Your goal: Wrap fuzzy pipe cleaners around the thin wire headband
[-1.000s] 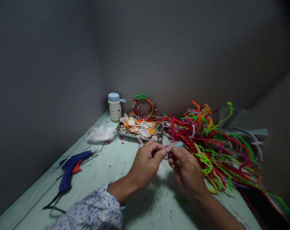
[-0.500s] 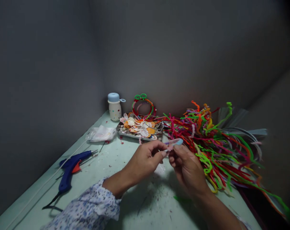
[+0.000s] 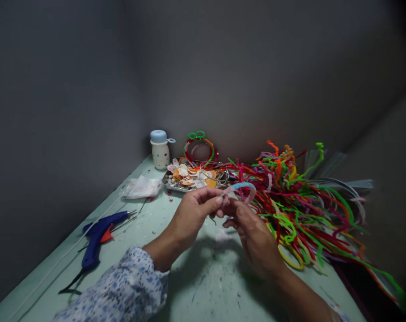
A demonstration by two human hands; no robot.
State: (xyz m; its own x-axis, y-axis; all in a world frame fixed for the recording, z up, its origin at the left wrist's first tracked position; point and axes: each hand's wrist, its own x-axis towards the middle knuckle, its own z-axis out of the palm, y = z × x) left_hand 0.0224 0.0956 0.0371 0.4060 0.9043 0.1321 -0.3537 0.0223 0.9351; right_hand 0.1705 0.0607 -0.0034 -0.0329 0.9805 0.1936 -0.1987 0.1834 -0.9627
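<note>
Hands, left hand (image 3: 192, 219) and right hand (image 3: 255, 241), pinching one bent pipe cleaner (image 3: 241, 185)

Left hand: closed, thumb and fingers gripping the pink end of the item, a blue-flowered sleeve (image 3: 129, 286) at the wrist. Right hand: fingers bunched on the item's other end, the exact grip partly hidden.

Item held: fuzzy, pale blue and pink, bent in an arch, raised above the table between both hands.

Nearby: heap of multicoloured pipe cleaners (image 3: 300, 210), just beside the right hand. Steel tray (image 3: 171, 185) of paper petal cutouts (image 3: 192, 174), beyond the hands. Behind it, against the wall, a red-and-green pipe-cleaner ring (image 3: 199, 150) stands upright, with a spotted jar (image 3: 160, 150) with pale blue lid to its left.

Also on the pale green table (image 3: 176, 273): white plastic bag (image 3: 141, 188); blue hot glue gun (image 3: 95, 239), lying on its side near the table's left edge.
</note>
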